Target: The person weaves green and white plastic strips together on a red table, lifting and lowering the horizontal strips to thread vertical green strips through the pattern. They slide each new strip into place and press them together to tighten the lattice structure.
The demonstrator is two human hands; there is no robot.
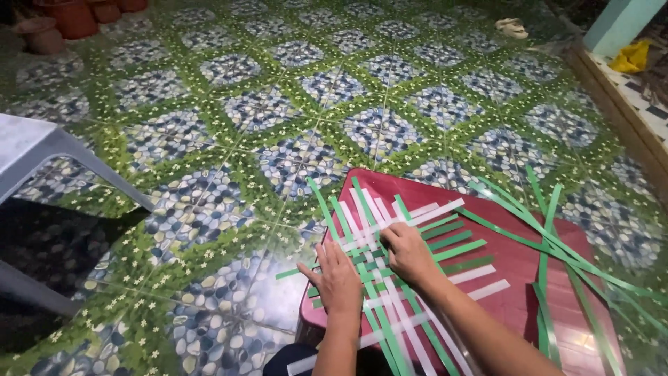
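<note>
A mat of woven green and white strips lies on a dark red board on the floor. My left hand rests flat on the mat's left edge, fingers spread, pressing the strips down. My right hand sits on the middle of the weave, fingers curled onto a white strip. Whether it pinches that strip I cannot tell. Loose ends of strips fan out toward the far side and toward me.
Several loose green strips lie across the board's right side. A grey plastic table stands at left. Terracotta pots are at far left, a yellow cloth on a step at far right. The floor has green patterned tiles.
</note>
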